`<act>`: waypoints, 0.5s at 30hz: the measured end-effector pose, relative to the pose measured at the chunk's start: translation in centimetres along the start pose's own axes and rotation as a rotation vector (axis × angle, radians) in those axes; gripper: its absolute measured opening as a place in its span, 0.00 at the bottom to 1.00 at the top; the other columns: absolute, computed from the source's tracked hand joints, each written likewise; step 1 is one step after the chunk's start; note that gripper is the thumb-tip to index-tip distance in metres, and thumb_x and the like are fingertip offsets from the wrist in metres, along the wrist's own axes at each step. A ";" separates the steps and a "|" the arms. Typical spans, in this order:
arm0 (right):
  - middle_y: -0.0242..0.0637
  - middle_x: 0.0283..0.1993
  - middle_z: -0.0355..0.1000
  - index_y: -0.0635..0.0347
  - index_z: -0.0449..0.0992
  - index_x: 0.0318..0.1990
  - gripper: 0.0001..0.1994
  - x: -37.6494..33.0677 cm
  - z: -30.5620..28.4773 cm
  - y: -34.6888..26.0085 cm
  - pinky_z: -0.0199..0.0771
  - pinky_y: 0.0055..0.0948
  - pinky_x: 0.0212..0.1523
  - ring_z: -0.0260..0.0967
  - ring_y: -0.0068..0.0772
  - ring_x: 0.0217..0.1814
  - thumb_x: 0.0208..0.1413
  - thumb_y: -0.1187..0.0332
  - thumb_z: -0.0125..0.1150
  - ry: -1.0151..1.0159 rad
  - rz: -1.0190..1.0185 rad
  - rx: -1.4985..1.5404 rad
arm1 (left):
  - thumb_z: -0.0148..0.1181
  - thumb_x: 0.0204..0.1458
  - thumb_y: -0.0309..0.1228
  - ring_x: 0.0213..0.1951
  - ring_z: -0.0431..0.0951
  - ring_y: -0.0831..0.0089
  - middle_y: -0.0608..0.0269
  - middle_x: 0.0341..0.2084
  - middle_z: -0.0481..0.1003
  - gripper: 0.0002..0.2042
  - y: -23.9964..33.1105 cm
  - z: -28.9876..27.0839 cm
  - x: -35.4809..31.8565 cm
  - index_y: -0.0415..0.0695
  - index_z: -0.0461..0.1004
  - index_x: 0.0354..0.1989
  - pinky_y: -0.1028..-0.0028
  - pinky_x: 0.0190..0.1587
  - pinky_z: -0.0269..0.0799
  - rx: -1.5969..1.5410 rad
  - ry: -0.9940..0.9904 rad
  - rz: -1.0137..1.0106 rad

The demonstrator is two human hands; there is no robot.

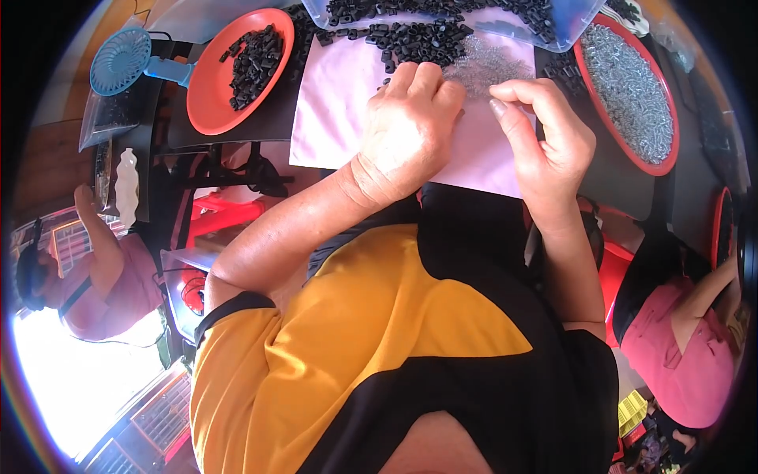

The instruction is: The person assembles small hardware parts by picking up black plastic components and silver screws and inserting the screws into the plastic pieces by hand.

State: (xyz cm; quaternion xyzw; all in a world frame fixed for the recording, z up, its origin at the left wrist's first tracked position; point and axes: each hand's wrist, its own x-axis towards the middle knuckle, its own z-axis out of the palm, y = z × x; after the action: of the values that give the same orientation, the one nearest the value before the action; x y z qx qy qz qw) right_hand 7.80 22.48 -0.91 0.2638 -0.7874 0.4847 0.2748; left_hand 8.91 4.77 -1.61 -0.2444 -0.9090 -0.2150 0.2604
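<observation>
My left hand (410, 130) is closed, its back turned up, over the pink cloth (328, 118). Its curled fingers hide whatever they hold. To its right, my right hand (549, 134) has thumb and index finger brought close together in a pinch. Anything between those fingertips is too small to make out. A loose pile of small black plastic pieces (422, 43) lies just beyond my left hand. Beside it, near my right fingertips, is a heap of small silvery metal parts (489, 63) that look like springs.
A red dish (205, 103) with black pieces stands at left, near a blue fan (122, 62). At right, a red tray (667, 167) holds many silvery parts. A clear plastic bin (580, 24) with black pieces sits at the far edge. Other people (687, 355) sit on both sides.
</observation>
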 end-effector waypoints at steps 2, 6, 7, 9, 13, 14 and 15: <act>0.37 0.29 0.74 0.63 0.77 0.34 0.08 0.0 -0.1 0.2 0.71 0.30 0.34 0.73 0.38 0.31 0.46 0.83 0.66 0.019 0.005 0.011 | 0.68 0.42 0.23 0.34 0.75 0.62 0.62 0.29 0.72 0.10 -0.2 0.3 0.2 0.45 0.77 0.34 0.66 0.31 0.75 -0.018 -0.003 -0.010; 0.37 0.31 0.76 0.65 0.77 0.35 0.08 -0.1 -0.5 0.1 0.73 0.25 0.34 0.74 0.32 0.31 0.47 0.85 0.65 0.024 0.045 0.037 | 0.67 0.42 0.23 0.34 0.75 0.62 0.63 0.29 0.71 0.10 -0.4 0.5 1.0 0.45 0.77 0.34 0.66 0.31 0.76 0.015 -0.030 0.049; 0.37 0.31 0.76 0.66 0.77 0.35 0.08 -0.2 -0.5 0.0 0.73 0.24 0.34 0.74 0.29 0.31 0.48 0.85 0.65 0.017 0.071 0.052 | 0.67 0.42 0.23 0.34 0.75 0.62 0.63 0.30 0.71 0.09 -0.5 0.6 1.1 0.45 0.76 0.33 0.66 0.31 0.76 0.044 -0.053 0.070; 0.37 0.31 0.76 0.66 0.77 0.35 0.08 -0.3 -0.6 -0.1 0.73 0.23 0.34 0.74 0.28 0.31 0.48 0.85 0.64 0.013 0.091 0.065 | 0.66 0.42 0.23 0.34 0.74 0.62 0.62 0.30 0.71 0.09 -0.8 0.8 1.3 0.45 0.76 0.32 0.66 0.31 0.76 0.077 -0.069 0.089; 0.37 0.31 0.76 0.67 0.77 0.36 0.07 -0.3 -0.6 -0.5 0.73 0.21 0.35 0.74 0.24 0.32 0.50 0.86 0.63 -0.015 0.128 0.080 | 0.63 0.39 0.23 0.34 0.73 0.60 0.59 0.29 0.70 0.07 -0.8 0.3 1.0 0.42 0.73 0.28 0.66 0.30 0.75 0.009 -0.018 0.100; 0.36 0.33 0.77 0.68 0.77 0.37 0.07 -0.2 -0.6 -0.8 0.74 0.21 0.37 0.74 0.23 0.34 0.50 0.85 0.63 -0.051 0.171 0.111 | 0.66 0.42 0.22 0.34 0.75 0.59 0.60 0.30 0.71 0.07 -0.4 -0.1 0.8 0.43 0.76 0.30 0.65 0.31 0.75 -0.084 -0.016 0.027; 0.36 0.33 0.77 0.68 0.77 0.37 0.07 0.0 -0.6 -1.0 0.74 0.21 0.37 0.74 0.23 0.34 0.50 0.85 0.63 -0.053 0.166 0.113 | 0.65 0.47 0.22 0.31 0.75 0.65 0.61 0.28 0.72 0.05 -0.1 -0.5 0.8 0.41 0.76 0.31 0.69 0.31 0.73 -0.203 0.068 -0.013</act>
State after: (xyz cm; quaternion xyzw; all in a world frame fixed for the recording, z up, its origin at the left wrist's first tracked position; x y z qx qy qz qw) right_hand 8.61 22.59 -0.11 0.2253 -0.7849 0.5424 0.1973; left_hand 8.50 4.70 -0.79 -0.2560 -0.8748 -0.3157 0.2635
